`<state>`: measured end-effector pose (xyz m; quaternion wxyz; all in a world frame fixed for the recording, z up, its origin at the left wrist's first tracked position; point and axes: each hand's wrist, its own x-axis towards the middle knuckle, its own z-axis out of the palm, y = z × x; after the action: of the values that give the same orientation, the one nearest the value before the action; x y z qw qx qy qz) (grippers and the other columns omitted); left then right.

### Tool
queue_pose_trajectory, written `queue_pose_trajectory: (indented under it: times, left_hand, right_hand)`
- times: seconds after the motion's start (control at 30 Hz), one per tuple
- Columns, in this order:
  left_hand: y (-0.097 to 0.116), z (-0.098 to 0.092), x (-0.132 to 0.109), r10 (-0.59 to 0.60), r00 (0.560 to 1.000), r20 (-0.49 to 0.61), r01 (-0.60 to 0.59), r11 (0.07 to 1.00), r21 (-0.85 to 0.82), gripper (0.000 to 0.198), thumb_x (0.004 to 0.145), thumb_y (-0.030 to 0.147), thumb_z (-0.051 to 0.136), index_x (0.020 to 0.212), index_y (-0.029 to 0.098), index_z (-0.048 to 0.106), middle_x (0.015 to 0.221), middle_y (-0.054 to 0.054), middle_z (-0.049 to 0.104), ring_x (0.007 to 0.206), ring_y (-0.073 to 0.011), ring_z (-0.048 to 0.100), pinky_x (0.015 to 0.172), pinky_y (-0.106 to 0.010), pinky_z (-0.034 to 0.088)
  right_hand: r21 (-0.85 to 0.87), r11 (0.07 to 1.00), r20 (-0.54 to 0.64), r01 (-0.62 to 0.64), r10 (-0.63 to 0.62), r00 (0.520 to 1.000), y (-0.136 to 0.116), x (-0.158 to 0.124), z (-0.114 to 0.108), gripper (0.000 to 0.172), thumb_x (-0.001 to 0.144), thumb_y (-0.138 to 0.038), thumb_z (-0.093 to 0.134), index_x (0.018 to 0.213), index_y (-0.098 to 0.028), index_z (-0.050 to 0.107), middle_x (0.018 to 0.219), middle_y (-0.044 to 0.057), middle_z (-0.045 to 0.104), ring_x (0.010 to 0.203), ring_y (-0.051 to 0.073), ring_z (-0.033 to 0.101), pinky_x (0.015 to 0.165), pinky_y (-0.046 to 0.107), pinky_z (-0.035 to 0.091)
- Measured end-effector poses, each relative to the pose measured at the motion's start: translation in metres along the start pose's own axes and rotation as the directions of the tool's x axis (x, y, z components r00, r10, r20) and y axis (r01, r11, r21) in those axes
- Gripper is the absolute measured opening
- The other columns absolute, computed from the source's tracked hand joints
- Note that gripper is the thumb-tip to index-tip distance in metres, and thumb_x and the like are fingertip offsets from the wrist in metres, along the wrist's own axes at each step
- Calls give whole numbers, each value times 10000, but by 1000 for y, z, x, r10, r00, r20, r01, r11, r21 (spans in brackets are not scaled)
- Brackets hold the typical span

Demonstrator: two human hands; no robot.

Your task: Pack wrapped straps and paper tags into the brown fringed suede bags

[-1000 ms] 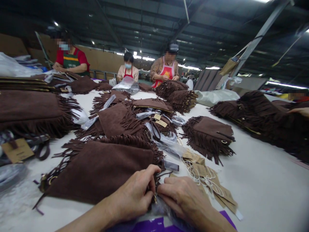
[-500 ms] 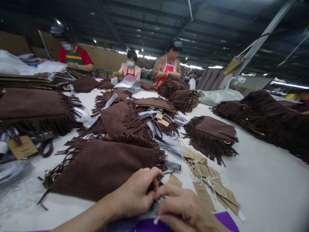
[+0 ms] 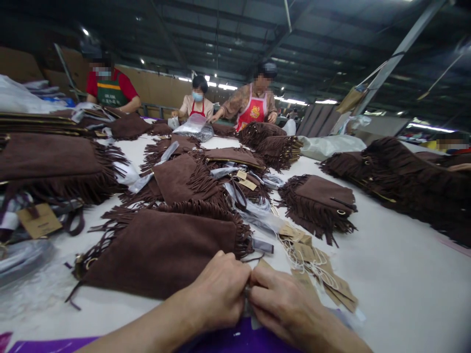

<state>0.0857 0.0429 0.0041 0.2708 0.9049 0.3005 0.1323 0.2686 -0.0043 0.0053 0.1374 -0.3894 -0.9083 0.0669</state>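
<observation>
My left hand (image 3: 222, 287) and my right hand (image 3: 281, 296) meet knuckle to knuckle at the near edge of the table, fingers curled tight. What they grip is mostly hidden; a bit of translucent film shows below them. Just beyond my left hand lies a dark brown suede bag (image 3: 158, 252) with fringed sides and a metal ring at its left corner. A thin dark cord end shows above the knuckles. Kraft paper tags (image 3: 316, 264) with white strings lie fanned out past my right hand. Under my wrists is a purple surface (image 3: 239, 338).
More fringed bags (image 3: 320, 198) lie across the white table (image 3: 401, 274), and a large heap (image 3: 405, 181) stands at the right. A stack of bags (image 3: 47, 162) fills the left. Three co-workers stand or sit at the far side. Plastic wrapping (image 3: 195, 126) lies near them.
My hands have closed tighter and drawn together, knuckles now touching. The white bit under my right hand is out of sight. At the back, a co-worker's arm has reached out leftward.
</observation>
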Motion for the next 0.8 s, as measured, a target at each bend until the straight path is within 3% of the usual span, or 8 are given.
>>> queue_pose_trajectory:
  times: [0.1,0.2,0.3,0.4,0.47,0.63,0.8]
  left_hand:
    - [-7,-1,6,-138,990,-35,118,934,-338,88,765,191,490,677,195,500,646,10,532,637,-153,475,585,-270,301]
    - [-18,-8,10,-332,943,13,248,680,-690,103,695,281,542,659,187,520,607,38,509,590,-124,443,541,-236,289]
    - [-26,-13,13,-442,894,69,271,414,-869,110,595,275,559,628,184,507,594,27,569,559,-115,459,554,-232,320]
    - [-29,-14,14,-492,863,115,272,262,-926,131,555,266,568,631,175,512,578,4,612,499,-104,452,523,-229,314]
    - [-30,-13,15,-488,865,117,256,229,-939,144,537,248,583,638,162,527,574,1,613,487,-92,445,514,-221,308]
    - [-31,-9,14,-489,865,110,224,182,-957,176,521,202,595,681,155,540,569,44,555,484,-71,420,496,-203,296]
    - [-31,-9,13,-485,867,114,214,157,-964,205,530,210,607,720,152,556,580,50,534,486,-68,414,484,-195,296]
  right_hand:
    - [-41,999,-68,-30,27,997,-2,10,-23,207,897,-132,466,763,-188,612,847,52,585,686,152,544,587,253,406]
    - [2,994,-234,-113,110,966,-10,13,-36,251,934,-171,436,762,-198,618,784,34,567,627,132,538,569,244,407]
    - [62,985,-233,-161,171,957,-20,11,-31,235,925,-190,477,740,-218,618,672,0,547,589,126,546,546,242,387]
    - [81,983,-202,-162,175,963,-23,11,-13,235,930,-191,475,761,-223,635,659,-1,556,603,131,572,549,242,376]
    - [62,979,-224,-196,205,953,-21,14,-3,248,951,-186,442,801,-216,637,694,7,570,605,126,585,547,232,378]
    - [-173,945,-234,-276,233,944,-10,25,4,270,967,-213,425,757,-223,593,725,12,584,564,144,584,526,262,350]
    - [-92,956,-162,-280,263,951,-6,31,1,268,967,-200,426,793,-225,628,764,19,612,626,154,624,569,251,387]
